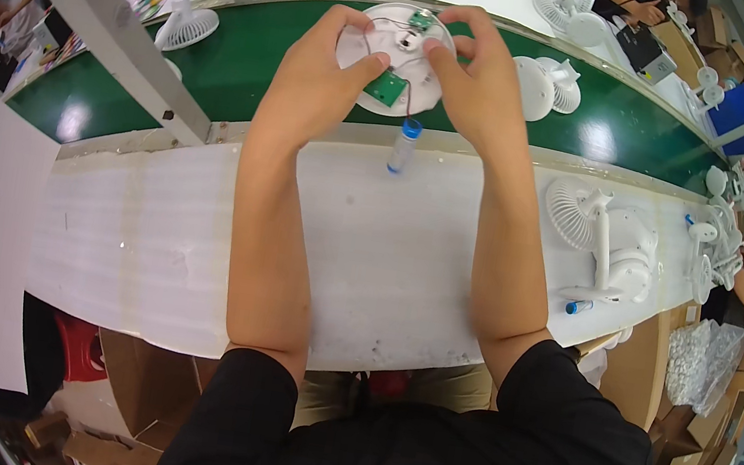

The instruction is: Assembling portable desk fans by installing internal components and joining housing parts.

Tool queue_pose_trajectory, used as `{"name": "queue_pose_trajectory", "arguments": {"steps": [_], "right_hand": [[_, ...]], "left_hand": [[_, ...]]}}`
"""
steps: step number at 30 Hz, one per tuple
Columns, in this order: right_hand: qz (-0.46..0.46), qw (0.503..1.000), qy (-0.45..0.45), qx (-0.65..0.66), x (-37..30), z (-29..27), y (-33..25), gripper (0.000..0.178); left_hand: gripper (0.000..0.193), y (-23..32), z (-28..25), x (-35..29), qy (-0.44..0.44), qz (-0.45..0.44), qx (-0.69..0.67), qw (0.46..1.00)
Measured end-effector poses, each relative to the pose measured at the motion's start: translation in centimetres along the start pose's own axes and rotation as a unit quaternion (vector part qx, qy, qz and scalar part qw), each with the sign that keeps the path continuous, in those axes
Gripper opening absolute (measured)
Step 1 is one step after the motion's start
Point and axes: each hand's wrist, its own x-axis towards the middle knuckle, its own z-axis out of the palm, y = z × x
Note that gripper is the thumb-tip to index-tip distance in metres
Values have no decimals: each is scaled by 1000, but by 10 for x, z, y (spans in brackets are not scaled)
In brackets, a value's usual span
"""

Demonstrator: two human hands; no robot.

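Both my arms reach forward over the white work table. A round white fan base [419, 95], its inside facing up, is held between my left hand [320, 66] and my right hand [478, 75]. Each hand has its fingers at the rim and its thumb over the inside. Within the base lie a green circuit board [387, 88], a smaller green board [421, 20] at the far edge and thin wires. From the near edge a wire runs down to a blue-capped cylindrical battery [403, 149], hanging or resting just below the base.
A green conveyor belt [598, 136] runs across behind the table [150, 238]. White fans [606, 243] stand at the right, with another blue-ended battery [578, 307] beside them. More fans [189, 27] sit on the belt. A metal post [107, 10] rises at the left. Co-workers sit beyond.
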Motion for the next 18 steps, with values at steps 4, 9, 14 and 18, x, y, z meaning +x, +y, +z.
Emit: {"name": "queue_pose_trajectory", "arguments": {"steps": [4,9,14,18], "right_hand": [[-73,996,7,-59,-5,-44,-7,28],[-163,981,-28,-101,-9,-76,-4,23],[-178,975,-56,-121,-12,-83,-8,24],[-181,974,-31,-129,-7,-65,-9,20]], "left_hand": [[23,10,17,-1,-7,15,-64,998],[21,18,37,-3,6,30,-103,994],[19,24,41,-5,-27,24,-106,994],[17,30,46,-11,-65,25,-139,988]]}}
